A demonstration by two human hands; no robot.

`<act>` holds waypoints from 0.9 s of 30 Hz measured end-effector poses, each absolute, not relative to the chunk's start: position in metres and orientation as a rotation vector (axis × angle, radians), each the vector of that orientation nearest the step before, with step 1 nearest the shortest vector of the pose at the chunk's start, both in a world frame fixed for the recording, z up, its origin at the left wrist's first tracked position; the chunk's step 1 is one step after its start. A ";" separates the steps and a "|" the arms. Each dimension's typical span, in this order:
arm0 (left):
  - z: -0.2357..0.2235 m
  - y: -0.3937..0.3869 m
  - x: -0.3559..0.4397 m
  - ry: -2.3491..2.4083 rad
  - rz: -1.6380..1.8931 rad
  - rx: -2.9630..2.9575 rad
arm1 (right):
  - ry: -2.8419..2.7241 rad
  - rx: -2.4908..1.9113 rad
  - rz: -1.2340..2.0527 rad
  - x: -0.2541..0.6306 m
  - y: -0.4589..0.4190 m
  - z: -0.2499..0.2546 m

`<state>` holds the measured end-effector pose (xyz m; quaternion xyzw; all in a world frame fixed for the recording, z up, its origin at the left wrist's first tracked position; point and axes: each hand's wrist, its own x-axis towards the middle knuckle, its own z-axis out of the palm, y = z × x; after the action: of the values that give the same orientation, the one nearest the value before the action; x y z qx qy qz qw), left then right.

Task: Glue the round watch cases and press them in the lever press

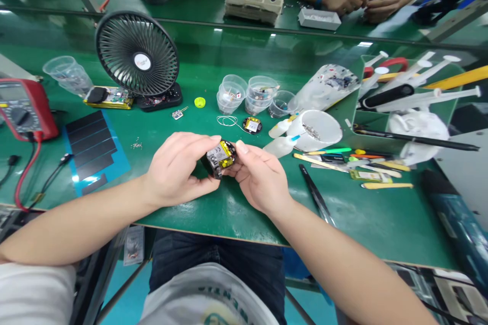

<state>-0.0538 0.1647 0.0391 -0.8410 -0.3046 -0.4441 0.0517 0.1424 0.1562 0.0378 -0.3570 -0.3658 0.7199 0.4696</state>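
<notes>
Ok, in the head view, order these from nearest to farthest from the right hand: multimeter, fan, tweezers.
1. Tweezers, just right of the right hand.
2. Fan, farther back, to the left.
3. Multimeter, at the left edge.

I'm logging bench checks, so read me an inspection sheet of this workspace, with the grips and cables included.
Surface: green bench, glossy; small loose bits beside the blue sheet.
Job's things: module in hand; second module on the bench, looped white wire beside it.
Clutter: fan, clear cups, white tub, tweezers.
Grips: left grip and right grip both hold the module.
Cables: red lead plugged into the multimeter; black cable nearby.
Surroundings: across the bench, a co-worker's hands near a white box.
</notes>
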 end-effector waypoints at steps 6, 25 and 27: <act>0.040 0.164 -0.054 -0.915 -1.367 -2.531 | -0.931 -0.828 1.723 0.142 0.155 0.037; 0.042 0.160 -0.053 -0.826 -1.362 -2.514 | -1.174 -0.934 1.413 0.140 0.149 0.038; 0.043 0.160 -0.053 -0.835 -1.366 -2.514 | -1.143 -0.906 1.462 0.141 0.149 0.036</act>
<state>-0.0527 0.1597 0.0431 -0.8407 -0.2792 -0.4569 0.0805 0.1414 0.1491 0.0363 -0.3767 -0.4752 0.6079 0.5125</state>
